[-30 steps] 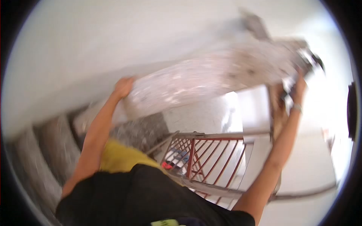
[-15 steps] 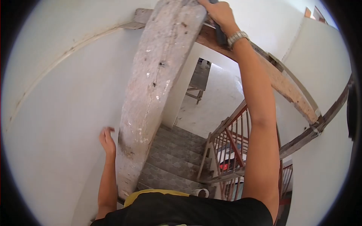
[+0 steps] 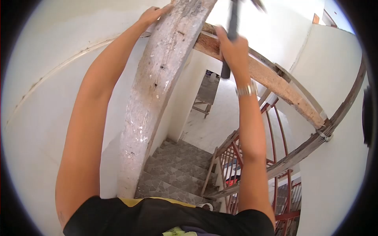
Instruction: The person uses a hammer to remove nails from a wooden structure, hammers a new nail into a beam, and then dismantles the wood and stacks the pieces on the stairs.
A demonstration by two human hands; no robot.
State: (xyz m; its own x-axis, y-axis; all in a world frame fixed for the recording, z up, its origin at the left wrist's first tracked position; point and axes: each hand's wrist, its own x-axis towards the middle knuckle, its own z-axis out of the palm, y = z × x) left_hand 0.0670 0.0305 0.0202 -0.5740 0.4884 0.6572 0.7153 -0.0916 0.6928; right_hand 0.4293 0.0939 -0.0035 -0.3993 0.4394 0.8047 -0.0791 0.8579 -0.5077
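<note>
A long, worn wooden plank (image 3: 151,90) with pale paint flecks and dark holes rises steeply through the middle of the view. At its upper left edge my left hand (image 3: 152,15) grips it, fingertips against the wood. My right hand (image 3: 235,53), with a metal-banded watch (image 3: 247,89) on the wrist, is closed round the dark handle of a hammer (image 3: 233,23). The hammer is raised to the right of the plank, apart from it; its head is blurred at the top edge of the view.
A rough wooden beam (image 3: 271,76) crosses behind the plank to the right, meeting a dark pole (image 3: 299,155). Stone-patterned stairs (image 3: 177,161) descend below, beside a red metal railing (image 3: 232,165). A wooden table (image 3: 207,92) stands on the floor beyond. A white wall (image 3: 43,118) is at left.
My left hand has risen from beside the plank's lower part to its upper edge. My right hand has come away from the plank's top, lower in view, with the hammer now plainly showing.
</note>
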